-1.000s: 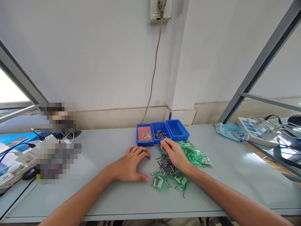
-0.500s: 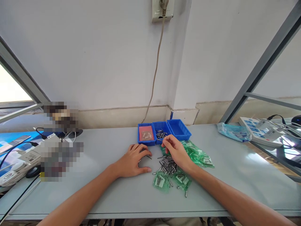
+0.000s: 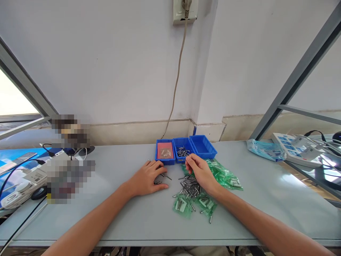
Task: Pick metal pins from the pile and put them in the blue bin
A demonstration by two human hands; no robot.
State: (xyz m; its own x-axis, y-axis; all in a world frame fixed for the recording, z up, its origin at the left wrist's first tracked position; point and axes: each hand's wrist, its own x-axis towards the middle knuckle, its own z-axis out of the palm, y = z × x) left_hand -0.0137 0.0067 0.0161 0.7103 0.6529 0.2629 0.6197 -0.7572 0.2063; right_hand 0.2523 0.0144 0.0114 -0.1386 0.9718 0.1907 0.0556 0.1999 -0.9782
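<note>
left grip (image 3: pixel 146 179) shifted forward, more metal pins (image 3: pixel 157 182) showing beside it

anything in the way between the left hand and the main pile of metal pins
Only a few loose pins, beside the left hand; nothing else visible stands between it and the main pile.

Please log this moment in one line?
left hand: beside loose pins; right hand: curled, near pin pile; middle blue bin: holds metal parts

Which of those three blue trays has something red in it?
The leftmost blue tray: a flat red piece lies inside it. The middle tray holds loose metal pins instead, and the right tray shows nothing red.
</note>
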